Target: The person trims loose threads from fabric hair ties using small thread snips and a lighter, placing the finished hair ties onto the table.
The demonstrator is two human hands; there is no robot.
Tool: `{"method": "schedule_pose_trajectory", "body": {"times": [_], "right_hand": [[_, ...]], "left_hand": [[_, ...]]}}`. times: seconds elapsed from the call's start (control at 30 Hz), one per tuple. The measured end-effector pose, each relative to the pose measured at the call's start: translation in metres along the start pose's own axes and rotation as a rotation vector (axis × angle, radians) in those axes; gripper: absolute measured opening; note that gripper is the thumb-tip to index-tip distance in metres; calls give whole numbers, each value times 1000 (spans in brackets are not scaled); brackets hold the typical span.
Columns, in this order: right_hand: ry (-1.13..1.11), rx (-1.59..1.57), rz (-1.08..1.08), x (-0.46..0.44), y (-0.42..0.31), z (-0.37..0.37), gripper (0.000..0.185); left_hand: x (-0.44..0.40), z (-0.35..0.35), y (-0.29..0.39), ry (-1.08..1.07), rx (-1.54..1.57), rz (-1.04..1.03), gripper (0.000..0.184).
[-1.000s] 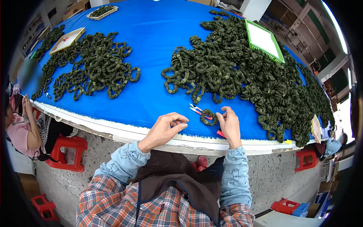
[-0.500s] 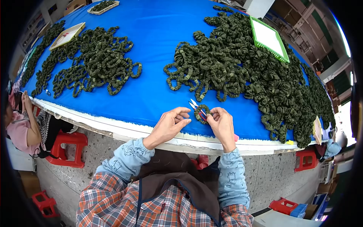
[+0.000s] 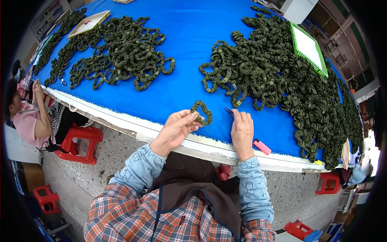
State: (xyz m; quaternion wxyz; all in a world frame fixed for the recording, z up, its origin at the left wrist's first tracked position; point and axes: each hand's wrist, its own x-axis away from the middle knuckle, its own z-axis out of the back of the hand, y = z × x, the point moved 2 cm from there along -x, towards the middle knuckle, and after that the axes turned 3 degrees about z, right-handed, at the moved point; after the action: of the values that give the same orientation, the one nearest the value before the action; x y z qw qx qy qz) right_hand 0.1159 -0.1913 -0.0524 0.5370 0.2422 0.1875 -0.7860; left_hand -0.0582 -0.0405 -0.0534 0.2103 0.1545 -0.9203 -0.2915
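A dark green scrunchie [image 3: 207, 110] is pinched between the thumb and fingers of my left hand [image 3: 180, 130], just above the table's near edge. My right hand [image 3: 242, 133] is closed around small scissors [image 3: 229, 110]; only their dark tips stick out past the fingers, and the handles are hidden. A gap of blue cloth separates the scissors from the scrunchie. Beside my right wrist lies a pink lighter [image 3: 262, 147]. Beyond my hands, a big heap of scrunchies [image 3: 258, 76] spreads to the right, and a smaller heap [image 3: 133, 52] lies to the left.
Blue cloth [image 3: 181, 36] covers the table, with a frayed white edge [image 3: 121, 117] towards me. A green-rimmed tray [image 3: 309, 49] rests on the right heap, a pale tray [image 3: 89, 23] at far left. Another person [image 3: 30, 117] sits at left by a red stool [image 3: 82, 144].
The scrunchie has passed from my right hand to my left. My right hand and the scissors have drawn away from it, and the lighter shows more fully. The whole view has shifted.
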Motion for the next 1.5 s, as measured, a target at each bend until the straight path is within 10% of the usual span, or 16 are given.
{"method": "schedule_pose_trajectory", "body": {"times": [0.07, 0.2, 0.4, 0.7, 1.23, 1.5], "right_hand": [[-13, 33, 27, -3, -4, 1, 25], [-222, -1372, -811, -19, -35, 24, 23], [-352, -1433, -923, -30, -76, 31, 21], [-76, -1244, -426, -20, -79, 29, 31], [-159, -1251, -408, -12, -70, 43, 32], [-104, -601, 83, -27, -95, 48, 10]], "left_hand": [[2, 2, 1, 2, 47, -14, 15], [5, 9, -3, -3, 88, -71, 10], [12, 8, -3, -103, 52, -147, 16], [30, 4, 17, -235, 13, 80, 31], [43, -9, 10, -95, -357, -127, 30], [44, -4, 8, -63, -344, -125, 30]]}}
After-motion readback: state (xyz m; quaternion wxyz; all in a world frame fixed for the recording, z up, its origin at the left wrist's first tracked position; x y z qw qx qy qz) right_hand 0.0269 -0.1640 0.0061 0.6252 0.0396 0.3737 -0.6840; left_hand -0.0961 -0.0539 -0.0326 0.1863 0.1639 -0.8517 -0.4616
